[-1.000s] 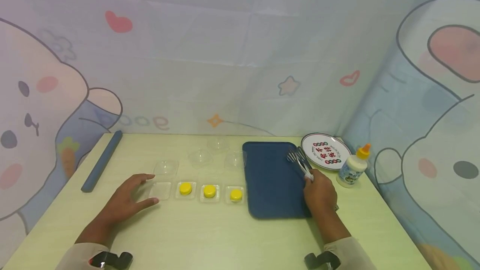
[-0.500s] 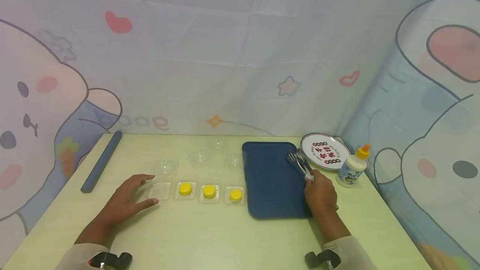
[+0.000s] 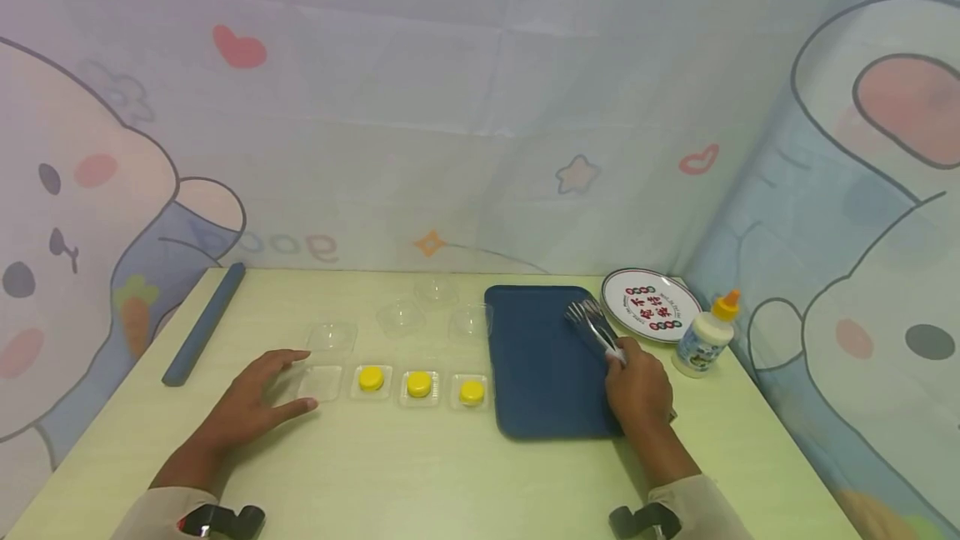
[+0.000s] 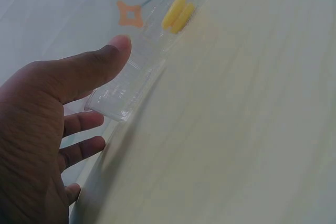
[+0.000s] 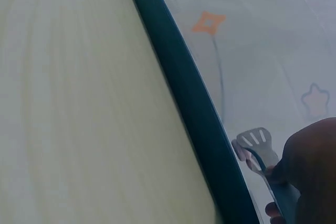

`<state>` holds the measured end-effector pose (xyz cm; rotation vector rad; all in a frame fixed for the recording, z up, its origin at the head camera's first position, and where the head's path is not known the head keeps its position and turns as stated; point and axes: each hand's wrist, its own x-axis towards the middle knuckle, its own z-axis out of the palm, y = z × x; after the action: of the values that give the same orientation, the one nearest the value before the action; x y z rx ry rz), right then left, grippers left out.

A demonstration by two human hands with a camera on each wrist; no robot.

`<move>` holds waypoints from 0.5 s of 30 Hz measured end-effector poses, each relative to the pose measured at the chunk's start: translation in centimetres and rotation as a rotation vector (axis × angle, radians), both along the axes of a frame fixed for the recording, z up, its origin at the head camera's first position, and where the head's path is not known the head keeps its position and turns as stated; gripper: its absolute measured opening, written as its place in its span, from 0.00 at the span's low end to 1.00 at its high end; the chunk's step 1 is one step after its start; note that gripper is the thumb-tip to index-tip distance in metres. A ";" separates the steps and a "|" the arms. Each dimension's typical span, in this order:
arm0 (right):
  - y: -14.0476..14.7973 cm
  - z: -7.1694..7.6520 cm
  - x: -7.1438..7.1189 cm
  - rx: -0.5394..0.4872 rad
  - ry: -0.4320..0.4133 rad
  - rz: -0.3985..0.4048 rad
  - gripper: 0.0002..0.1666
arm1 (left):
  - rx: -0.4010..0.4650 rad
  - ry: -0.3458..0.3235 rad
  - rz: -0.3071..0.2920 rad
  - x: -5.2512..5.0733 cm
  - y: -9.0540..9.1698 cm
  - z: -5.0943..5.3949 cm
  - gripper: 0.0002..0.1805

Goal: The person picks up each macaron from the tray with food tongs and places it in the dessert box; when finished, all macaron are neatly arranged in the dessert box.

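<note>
Metal tongs [image 3: 597,327] had just swung slightly leftward over the right side of the tray [image 3: 540,382], clasped in the right hand [image 3: 640,386]; it looked a small adjustment, with nothing seen between the tips. Well left of the tray, the left hand [image 3: 251,402] held thumb and fingers apart about the end box [image 3: 321,382]; contact could not be told. Yellow pieces [image 3: 419,383] sat nearer the tray. One lid [image 3: 470,323] seemed to overlap its left edge, a likely obstacle; plate [image 3: 651,305] and bottle [image 3: 703,346] lay rightward of it.

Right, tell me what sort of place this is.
Probably a makeshift recording booth: a cartoon-printed backdrop stands behind and on both sides of the pale tabletop, and black wrist devices look like cameras.
</note>
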<state>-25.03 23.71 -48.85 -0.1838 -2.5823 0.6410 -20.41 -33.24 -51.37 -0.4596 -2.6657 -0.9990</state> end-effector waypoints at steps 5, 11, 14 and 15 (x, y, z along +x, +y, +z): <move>-0.5 0.1 0.2 0.020 0.046 0.058 0.17 | -0.006 -0.003 0.005 0.1 0.1 0.1 0.41; -1.4 -0.1 0.4 0.045 0.168 0.135 0.15 | -0.010 0.015 0.004 0.2 0.3 0.3 0.40; -1.8 -0.3 0.5 0.056 0.222 0.164 0.16 | -0.014 0.018 0.000 0.2 0.2 0.3 0.40; -2.0 -0.2 0.6 0.060 0.233 0.173 0.16 | -0.015 0.019 0.000 0.1 0.2 0.3 0.40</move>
<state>-24.46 21.70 -49.08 0.1291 -2.4036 0.6061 -20.27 -33.08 -51.11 -0.4696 -2.6581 -0.9710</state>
